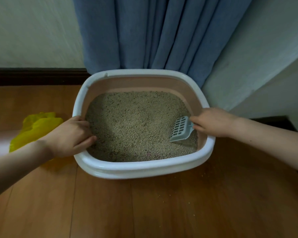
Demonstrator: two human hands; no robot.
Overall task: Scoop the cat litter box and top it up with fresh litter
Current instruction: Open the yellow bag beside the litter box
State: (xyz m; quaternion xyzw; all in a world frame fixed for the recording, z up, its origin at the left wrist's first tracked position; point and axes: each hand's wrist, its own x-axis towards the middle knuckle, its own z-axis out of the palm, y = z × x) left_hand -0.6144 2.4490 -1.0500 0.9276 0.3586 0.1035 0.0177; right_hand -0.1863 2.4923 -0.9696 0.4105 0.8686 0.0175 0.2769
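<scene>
A litter box (141,166) sits on a wooden floor (162,212) in a corner, backed against a blue curtain (153,31) — white rim, pink inner walls, its bed of tan litter (132,122) uneven, dipped toward the middle and banked along the back. A person's left hand (70,136) grips the box's left rim, thumb hooked over the inside edge; the right hand (213,121) reaches in over the right rim with fingers around the handle of a pale slotted scoop (181,129), though how firm that grip is cannot be told. The scoop lies face-up on the litter and carries nothing. The work looks to be at its start — no clumps are lifted, and no bag of fresh litter is in view. A crumpled yellow plastic bag (34,127) waits on the floor just left of the box, likely for the waste. Stray grains dot the boards in front.
</scene>
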